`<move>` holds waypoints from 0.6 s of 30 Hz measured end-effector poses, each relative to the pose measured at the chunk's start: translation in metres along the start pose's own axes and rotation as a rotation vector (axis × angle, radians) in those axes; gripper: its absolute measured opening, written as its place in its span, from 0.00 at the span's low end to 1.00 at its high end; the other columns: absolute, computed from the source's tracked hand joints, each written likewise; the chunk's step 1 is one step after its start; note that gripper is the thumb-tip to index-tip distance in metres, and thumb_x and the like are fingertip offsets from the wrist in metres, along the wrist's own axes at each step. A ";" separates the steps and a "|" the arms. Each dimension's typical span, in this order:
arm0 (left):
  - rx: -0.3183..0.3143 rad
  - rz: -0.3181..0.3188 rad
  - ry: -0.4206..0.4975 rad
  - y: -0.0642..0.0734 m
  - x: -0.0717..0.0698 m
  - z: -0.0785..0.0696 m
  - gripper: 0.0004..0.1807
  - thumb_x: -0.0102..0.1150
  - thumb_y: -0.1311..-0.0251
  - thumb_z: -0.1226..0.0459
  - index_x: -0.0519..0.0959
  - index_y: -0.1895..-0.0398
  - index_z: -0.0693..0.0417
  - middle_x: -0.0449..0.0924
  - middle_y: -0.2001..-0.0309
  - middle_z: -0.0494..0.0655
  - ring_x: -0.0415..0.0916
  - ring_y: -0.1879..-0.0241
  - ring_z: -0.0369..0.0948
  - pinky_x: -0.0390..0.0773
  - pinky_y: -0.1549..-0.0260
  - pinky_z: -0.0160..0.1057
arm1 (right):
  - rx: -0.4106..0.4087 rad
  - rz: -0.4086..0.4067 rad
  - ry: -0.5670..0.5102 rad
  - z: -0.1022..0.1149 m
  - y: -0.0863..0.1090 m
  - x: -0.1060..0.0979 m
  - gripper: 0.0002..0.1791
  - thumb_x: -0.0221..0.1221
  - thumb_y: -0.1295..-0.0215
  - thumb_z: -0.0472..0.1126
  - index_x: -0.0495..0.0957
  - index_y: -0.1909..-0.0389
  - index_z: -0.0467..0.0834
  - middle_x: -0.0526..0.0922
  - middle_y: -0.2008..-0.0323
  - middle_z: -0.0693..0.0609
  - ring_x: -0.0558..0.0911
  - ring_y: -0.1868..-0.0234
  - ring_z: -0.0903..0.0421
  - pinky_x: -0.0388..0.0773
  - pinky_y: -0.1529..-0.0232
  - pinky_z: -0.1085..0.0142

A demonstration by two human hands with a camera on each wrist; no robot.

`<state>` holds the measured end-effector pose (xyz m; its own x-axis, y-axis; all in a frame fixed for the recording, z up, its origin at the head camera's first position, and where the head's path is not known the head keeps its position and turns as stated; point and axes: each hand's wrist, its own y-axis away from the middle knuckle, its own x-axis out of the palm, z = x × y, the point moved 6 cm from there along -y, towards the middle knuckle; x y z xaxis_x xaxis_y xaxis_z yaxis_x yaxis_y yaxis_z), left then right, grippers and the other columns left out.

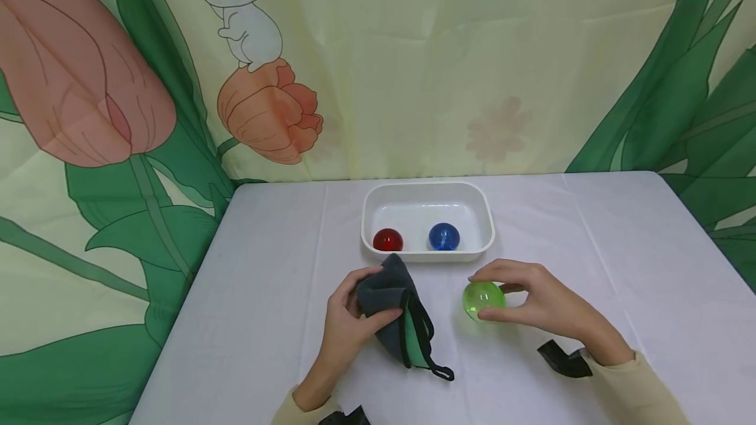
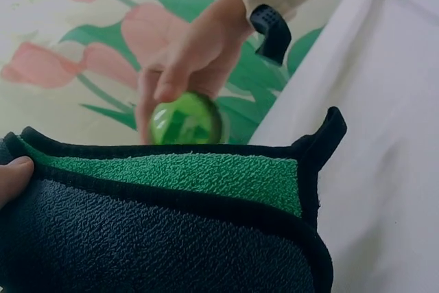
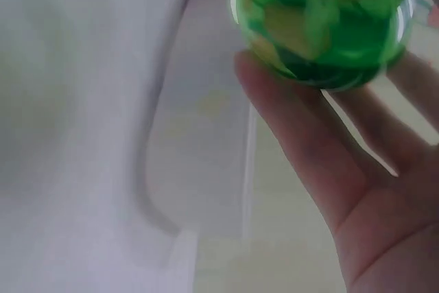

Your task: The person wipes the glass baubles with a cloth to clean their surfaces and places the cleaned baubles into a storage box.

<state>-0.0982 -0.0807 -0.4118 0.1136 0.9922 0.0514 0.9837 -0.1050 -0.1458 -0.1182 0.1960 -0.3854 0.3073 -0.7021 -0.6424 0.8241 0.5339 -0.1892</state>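
Note:
My left hand (image 1: pixel 348 320) grips a folded cloth (image 1: pixel 386 294), dark grey outside and green inside, with black edging and a hanging loop. In the left wrist view the cloth (image 2: pixel 158 231) gapes along its edge, showing the green side. To the right, my right hand (image 1: pixel 537 300) pinches a clear green ball (image 1: pixel 483 300) between thumb and fingers. The right wrist view shows this ball (image 3: pixel 322 25) close up at the fingertips. Just beyond both hands stands a white tray (image 1: pixel 425 257) holding a red ball (image 1: pixel 388 239) and a blue ball (image 1: pixel 444 237).
A white tablecloth (image 1: pixel 266 294) covers the table. Behind the table's far edge hangs a curtain (image 1: pixel 401 71) printed with tulips and a white animal. Black straps (image 1: pixel 565 359) sit at the wrists.

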 end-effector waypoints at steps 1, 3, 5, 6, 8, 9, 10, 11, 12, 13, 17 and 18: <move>0.006 0.009 0.001 -0.001 0.002 -0.001 0.35 0.74 0.55 0.77 0.75 0.40 0.54 0.75 0.40 0.55 0.77 0.43 0.48 0.76 0.42 0.35 | -0.004 -0.024 -0.003 0.002 -0.002 -0.001 0.23 0.74 0.47 0.50 0.82 0.49 0.54 0.84 0.52 0.62 0.82 0.56 0.65 0.84 0.58 0.66; 0.026 0.028 -0.001 -0.002 0.005 -0.002 0.35 0.74 0.54 0.77 0.74 0.40 0.56 0.74 0.39 0.56 0.77 0.43 0.48 0.77 0.42 0.35 | -0.017 -0.063 -0.006 0.007 -0.007 -0.002 0.24 0.74 0.48 0.48 0.82 0.48 0.54 0.84 0.52 0.61 0.82 0.55 0.65 0.85 0.58 0.66; 0.040 0.041 -0.002 -0.003 0.007 -0.003 0.35 0.74 0.54 0.77 0.74 0.39 0.56 0.74 0.39 0.57 0.77 0.44 0.48 0.77 0.42 0.35 | -0.038 -0.096 -0.018 0.012 -0.011 -0.002 0.25 0.75 0.48 0.46 0.81 0.48 0.53 0.84 0.53 0.60 0.82 0.55 0.64 0.85 0.58 0.66; 0.046 0.045 -0.004 -0.003 0.009 -0.004 0.35 0.74 0.54 0.77 0.74 0.39 0.57 0.75 0.39 0.57 0.78 0.44 0.48 0.77 0.42 0.35 | -0.048 -0.108 -0.024 0.014 -0.014 -0.001 0.25 0.75 0.48 0.46 0.82 0.48 0.52 0.84 0.53 0.60 0.82 0.55 0.64 0.85 0.58 0.66; 0.052 0.050 -0.009 -0.004 0.011 -0.005 0.35 0.74 0.55 0.77 0.74 0.40 0.56 0.75 0.40 0.57 0.78 0.45 0.47 0.78 0.43 0.36 | -0.059 -0.128 -0.038 0.018 -0.018 0.001 0.25 0.75 0.48 0.45 0.82 0.48 0.52 0.83 0.54 0.60 0.81 0.56 0.63 0.85 0.58 0.66; 0.057 0.054 -0.013 -0.004 0.013 -0.006 0.35 0.74 0.55 0.77 0.74 0.40 0.56 0.75 0.40 0.57 0.78 0.45 0.47 0.78 0.43 0.36 | -0.060 -0.139 -0.042 0.020 -0.020 0.002 0.25 0.75 0.48 0.45 0.82 0.48 0.51 0.83 0.54 0.60 0.81 0.56 0.63 0.85 0.58 0.65; 0.055 0.057 -0.013 -0.004 0.014 -0.007 0.36 0.74 0.55 0.77 0.74 0.40 0.55 0.76 0.40 0.57 0.79 0.45 0.46 0.78 0.44 0.36 | -0.056 -0.149 -0.049 0.022 -0.022 0.003 0.24 0.75 0.48 0.45 0.82 0.48 0.51 0.83 0.54 0.60 0.81 0.56 0.63 0.85 0.58 0.66; 0.059 0.063 -0.018 -0.005 0.016 -0.007 0.36 0.74 0.55 0.76 0.74 0.40 0.55 0.76 0.41 0.57 0.79 0.46 0.46 0.79 0.44 0.36 | -0.048 -0.159 -0.058 0.024 -0.023 0.005 0.24 0.75 0.48 0.45 0.82 0.48 0.50 0.83 0.53 0.60 0.81 0.57 0.63 0.85 0.59 0.66; 0.062 0.068 -0.022 -0.005 0.017 -0.007 0.36 0.74 0.55 0.76 0.74 0.39 0.55 0.76 0.41 0.57 0.79 0.46 0.46 0.79 0.44 0.37 | -0.036 -0.167 -0.068 0.025 -0.025 0.007 0.24 0.75 0.48 0.45 0.82 0.48 0.50 0.83 0.53 0.60 0.81 0.57 0.63 0.85 0.59 0.66; 0.065 0.074 -0.024 -0.005 0.019 -0.008 0.36 0.75 0.55 0.76 0.74 0.39 0.55 0.77 0.41 0.56 0.79 0.46 0.46 0.79 0.44 0.37 | -0.019 -0.176 -0.079 0.026 -0.026 0.009 0.24 0.74 0.47 0.45 0.82 0.48 0.50 0.83 0.53 0.60 0.82 0.57 0.63 0.85 0.59 0.66; 0.081 0.092 -0.016 -0.005 0.024 -0.007 0.35 0.74 0.53 0.75 0.74 0.39 0.54 0.76 0.40 0.56 0.79 0.46 0.47 0.79 0.44 0.37 | 0.058 -0.205 -0.138 0.029 -0.030 0.019 0.24 0.73 0.45 0.46 0.82 0.47 0.48 0.83 0.51 0.59 0.83 0.56 0.63 0.85 0.59 0.68; 0.083 0.092 -0.014 -0.005 0.025 -0.006 0.35 0.74 0.53 0.74 0.74 0.39 0.54 0.76 0.40 0.56 0.78 0.45 0.47 0.79 0.44 0.37 | 0.074 -0.209 -0.158 0.030 -0.031 0.022 0.24 0.73 0.45 0.47 0.82 0.47 0.48 0.84 0.51 0.58 0.84 0.56 0.62 0.85 0.59 0.68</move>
<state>-0.0991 -0.0555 -0.4035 0.2007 0.9794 0.0207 0.9542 -0.1907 -0.2305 -0.1229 0.1501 -0.3710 0.1924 -0.8615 -0.4699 0.9082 0.3377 -0.2472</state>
